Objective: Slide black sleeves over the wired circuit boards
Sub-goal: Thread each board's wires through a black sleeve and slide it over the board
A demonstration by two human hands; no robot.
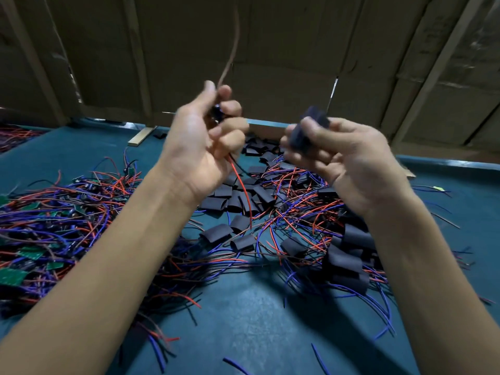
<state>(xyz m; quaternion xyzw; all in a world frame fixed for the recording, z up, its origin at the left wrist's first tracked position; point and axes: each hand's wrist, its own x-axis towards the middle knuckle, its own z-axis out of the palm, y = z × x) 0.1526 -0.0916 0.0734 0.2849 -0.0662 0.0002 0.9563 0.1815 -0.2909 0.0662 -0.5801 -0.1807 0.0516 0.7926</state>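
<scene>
My left hand [208,147] is raised above the table and grips a small wired circuit board [217,113], mostly hidden by the fingers. A brown wire [230,58] rises from it and a red wire [242,185] hangs down. My right hand [338,158] is level with it to the right and pinches a black sleeve [307,128] between thumb and fingers. The two hands are apart, and both are blurred. Loose black sleeves [238,201] lie on the table below.
A green table [257,320] carries a heap of wired green boards [35,253] at the left and tangled red, blue and black wires with sleeves [349,255] at the right. Cardboard walls [297,50] stand behind. A wooden strip [138,136] lies at the back.
</scene>
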